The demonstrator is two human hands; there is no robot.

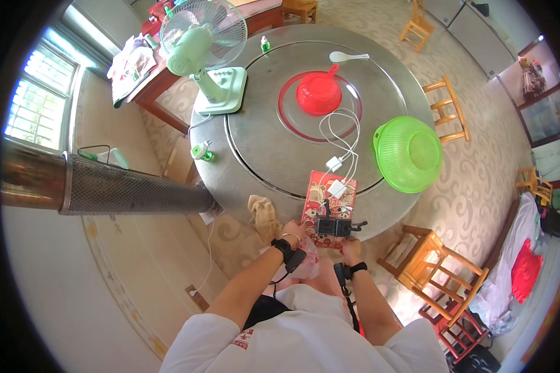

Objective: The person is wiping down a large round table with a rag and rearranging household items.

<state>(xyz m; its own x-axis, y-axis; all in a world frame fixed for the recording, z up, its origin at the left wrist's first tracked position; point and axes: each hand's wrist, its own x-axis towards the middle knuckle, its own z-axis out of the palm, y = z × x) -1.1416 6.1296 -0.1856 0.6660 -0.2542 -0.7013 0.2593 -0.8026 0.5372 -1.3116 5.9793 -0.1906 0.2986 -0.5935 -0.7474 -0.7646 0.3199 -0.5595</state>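
In front of me a flat red packet with cartoon prints (315, 196) lies at the near edge of the round table. Two small black box-shaped devices (335, 227) with black arms rest on its near part. My left hand (295, 230) is at the packet's left edge, fingers bent. By its lower right corner is my right hand (351, 252), fingers curled. Whether either hand grips the packet is hard to see. A clear plastic bag with red print (309, 262) hangs below my left hand. White charger plugs (337, 188) with looped cables lie on the packet's far part.
The round metal table (261, 154) bears a red strainer (319, 92), a green colander (410, 154), a white spoon (349, 57), a mint fan (210, 70) and a tan cloth (264, 215). A wooden chair (431, 261) stands right; a stovepipe (135, 184) runs left.
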